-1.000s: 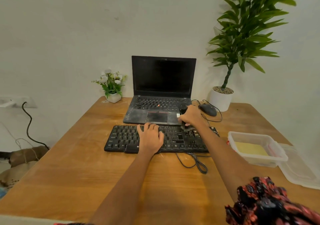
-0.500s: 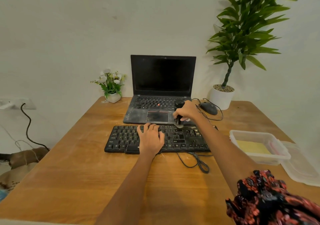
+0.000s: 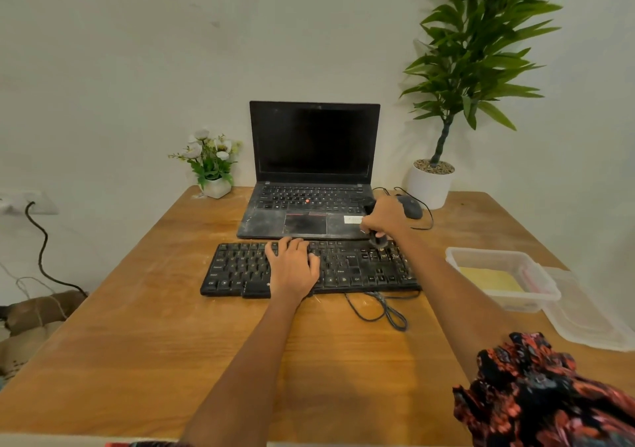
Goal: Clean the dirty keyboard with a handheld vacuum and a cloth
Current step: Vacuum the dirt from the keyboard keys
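Note:
A dusty black keyboard (image 3: 347,268) lies across the middle of the wooden desk (image 3: 144,336). My left hand (image 3: 292,268) rests flat on its middle keys, fingers straight. My right hand (image 3: 385,220) grips a small black handheld vacuum (image 3: 378,238), whose nozzle points down at the keyboard's upper right keys. Most of the vacuum's body is hidden in my fist. A yellow cloth (image 3: 491,280) lies inside a clear plastic box (image 3: 501,257) to the right.
An open dusty laptop (image 3: 312,178) stands just behind the keyboard. A black mouse (image 3: 410,206) and a white potted plant (image 3: 429,185) are at the back right, a small flower pot (image 3: 214,187) at the back left. The keyboard's cable (image 3: 381,309) loops in front; the box lid (image 3: 584,316) lies at the right.
My right hand with the vacuum has moved right along the keyboard's top rows, from near the middle to the upper right keys. The left hand has stayed on the keys.

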